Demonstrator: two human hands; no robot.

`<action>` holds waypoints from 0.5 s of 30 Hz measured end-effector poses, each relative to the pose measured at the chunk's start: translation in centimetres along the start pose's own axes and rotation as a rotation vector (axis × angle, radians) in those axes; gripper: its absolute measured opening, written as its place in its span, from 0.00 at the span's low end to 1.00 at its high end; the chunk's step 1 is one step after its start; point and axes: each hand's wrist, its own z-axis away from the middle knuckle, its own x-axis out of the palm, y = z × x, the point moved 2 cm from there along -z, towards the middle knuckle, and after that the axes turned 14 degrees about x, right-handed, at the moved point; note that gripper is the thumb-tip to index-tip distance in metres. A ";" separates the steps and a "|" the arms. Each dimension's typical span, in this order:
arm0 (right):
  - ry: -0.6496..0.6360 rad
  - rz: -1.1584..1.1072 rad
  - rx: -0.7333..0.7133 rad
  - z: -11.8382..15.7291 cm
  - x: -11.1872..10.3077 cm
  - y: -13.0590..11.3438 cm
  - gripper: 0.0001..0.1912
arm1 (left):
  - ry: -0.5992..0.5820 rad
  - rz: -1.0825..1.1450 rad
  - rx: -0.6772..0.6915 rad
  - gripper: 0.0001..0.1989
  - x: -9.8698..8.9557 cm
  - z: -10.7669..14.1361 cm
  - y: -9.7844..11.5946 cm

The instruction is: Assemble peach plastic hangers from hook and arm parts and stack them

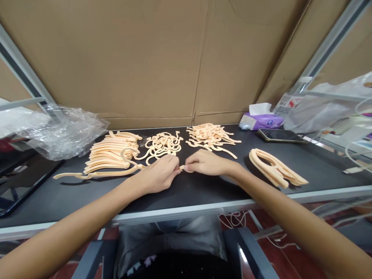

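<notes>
Near the middle of the black table, my left hand (162,173) is closed on a peach plastic hanger (107,174), whose long arm reaches out to the left and whose hook rises behind my wrist. My right hand (203,162) pinches a small peach piece at the hanger's right end, close to my left fingertips. Both hands hide most of that joint. Behind them lie a stack of flat hanger bars (109,151), a heap of curved hooks (164,144) and a pile of short arm pieces (210,136).
Folded peach hangers (274,167) lie at the right. Farther back are a purple tissue pack (261,121) and a phone (281,135). Clear plastic bags (69,130) and a dark tray-like object (23,182) are at the left. The metal table edge (186,211) runs along the front.
</notes>
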 end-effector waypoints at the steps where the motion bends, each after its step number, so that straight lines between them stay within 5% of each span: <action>1: 0.010 0.032 -0.004 0.0 -0.1 -0.1 0.16 | -0.004 0.002 0.003 0.09 0.0 0.0 -0.1; 15: 0.087 0.462 0.009 0.5 -1.1 -2.5 0.16 | -0.038 -0.060 -0.047 0.08 0.0 0.2 -0.1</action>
